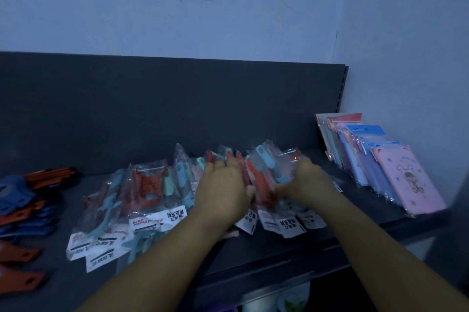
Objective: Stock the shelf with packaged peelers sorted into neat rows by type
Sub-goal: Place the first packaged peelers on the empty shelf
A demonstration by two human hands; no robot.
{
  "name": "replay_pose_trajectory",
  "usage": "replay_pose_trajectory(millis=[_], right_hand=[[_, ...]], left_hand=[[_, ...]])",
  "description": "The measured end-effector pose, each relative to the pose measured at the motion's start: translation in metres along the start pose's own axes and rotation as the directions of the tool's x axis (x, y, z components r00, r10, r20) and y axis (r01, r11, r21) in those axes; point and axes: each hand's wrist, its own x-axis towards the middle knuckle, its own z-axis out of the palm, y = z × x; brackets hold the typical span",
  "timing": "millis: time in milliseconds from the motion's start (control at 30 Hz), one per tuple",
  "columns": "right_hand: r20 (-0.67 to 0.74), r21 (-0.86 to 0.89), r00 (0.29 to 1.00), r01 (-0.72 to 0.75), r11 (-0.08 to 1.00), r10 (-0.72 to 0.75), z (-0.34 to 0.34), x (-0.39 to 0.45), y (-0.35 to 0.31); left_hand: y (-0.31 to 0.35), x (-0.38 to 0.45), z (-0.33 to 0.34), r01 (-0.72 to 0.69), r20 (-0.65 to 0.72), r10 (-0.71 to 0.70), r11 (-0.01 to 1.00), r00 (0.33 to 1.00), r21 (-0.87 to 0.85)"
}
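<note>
Gathering a bundle of bagged peelers (261,179) between both hands, I have my left hand (223,184) pressed against its left side and my right hand (307,182) against its right, fingers bent over the far tops of the packs so the bunch is squeezed between my palms. It sits on the dark shelf (299,243), middle to right, standing on edge in a leaning row with the white label ends toward me. I judge these packs light and floppy: thin clear plastic bags, slick to the touch, that will slide over one another and fan out if I ease the squeeze. The peelers inside are stiff, so the surest hold is across the hard bodies, not on the loose bag ends or the labels, which would only crumple. Just left of my left hand lies a looser spread of packs (132,210), red and pale blue mixed, lying flatter and overlapping; they touch or nearly touch the bunch I am holding. Well to the right, leaning along the shelf end, stands a row of flat cards (396,177) in pink and blue. At the far left lie loose tools (22,210) in orange and dark blue. Colours are mixed in my bunch, so sorting looks unfinished.
</note>
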Motion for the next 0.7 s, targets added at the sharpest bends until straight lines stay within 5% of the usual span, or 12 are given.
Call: replay_pose_trajectory(millis=[200, 433, 700], right_hand=[[-0.002, -0.007, 0.999, -0.034, 0.999, 0.034, 0.005, -0.001, -0.005], [-0.034, 0.177, 0.999, -0.011, 0.984, 0.017, 0.002, -0.005, -0.009], [-0.084, 0.23, 0.993, 0.106, 0.967, -0.089, 0.006, -0.011, -0.003]], left_hand=[[0.003, 0.005, 0.005, 0.074, 0.029, -0.073, 0.996, 0.997, -0.041], [0.019, 0.008, 0.005, 0.072, 0.0, -0.073, 0.989, 0.997, -0.126], [0.035, 0.004, 0.009, 0.081, -0.034, -0.09, 0.975, 0.995, -0.206]])
